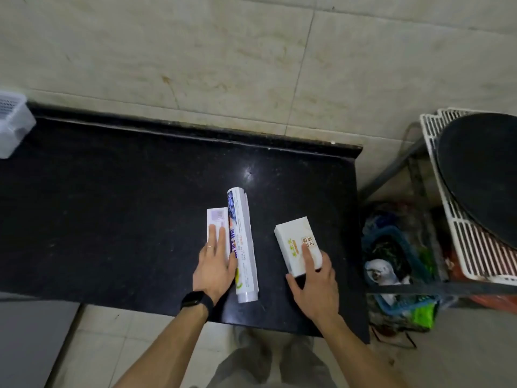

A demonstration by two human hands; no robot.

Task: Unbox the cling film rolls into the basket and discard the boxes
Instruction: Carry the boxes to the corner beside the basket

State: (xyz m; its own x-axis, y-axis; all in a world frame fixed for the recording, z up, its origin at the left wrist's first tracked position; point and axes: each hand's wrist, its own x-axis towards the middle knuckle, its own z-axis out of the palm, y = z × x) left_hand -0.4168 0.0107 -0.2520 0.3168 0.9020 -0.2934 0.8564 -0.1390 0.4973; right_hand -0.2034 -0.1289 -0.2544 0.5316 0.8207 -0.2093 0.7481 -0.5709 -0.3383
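Black counter (112, 205), centre of frame.
- Narrow white box (216, 219): lies flat, centre. Left hand (215, 268) rests on its near half, fingers straight and flat, gripping nothing.
- Long printed pack (242, 242): touches the narrow box's right side, beside the left thumb.
- Short white box (293, 245): right of centre, apart from the pack. Right hand (316, 287) grips its near end, forefinger on top.
- White basket (12, 127): upper left edge, well apart from both hands.

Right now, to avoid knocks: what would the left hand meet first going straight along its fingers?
Beyond the small box under the left hand, only bare counter, then probably its back ledge.
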